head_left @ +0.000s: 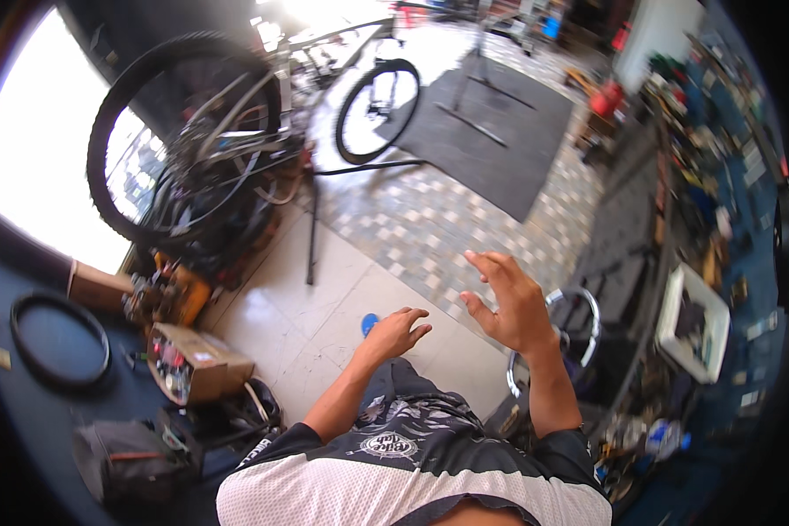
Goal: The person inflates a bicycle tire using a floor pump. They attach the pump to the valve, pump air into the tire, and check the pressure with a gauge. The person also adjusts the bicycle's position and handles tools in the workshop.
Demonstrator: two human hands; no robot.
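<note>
Both of my hands are held out in the air in front of my body, with nothing in them. My left hand [399,331] is low over the pale floor tiles, its fingers loosely stretched and the thumb apart. Higher and to the right, my right hand [510,302] has its fingers spread. Neither touches anything. Close beside my right forearm is a bare silver wheel rim [593,320]. A bicycle [272,149] with knobby black tires is up on a dark stand [312,228] at the far left.
A cardboard box [223,364] of small items, a dark bag [131,460] and a loose tire [60,340] lie at left. On the right, a cluttered dark bench [627,210] holds a white bin [694,324]. A grey mat [500,131] under a second stand covers the far floor.
</note>
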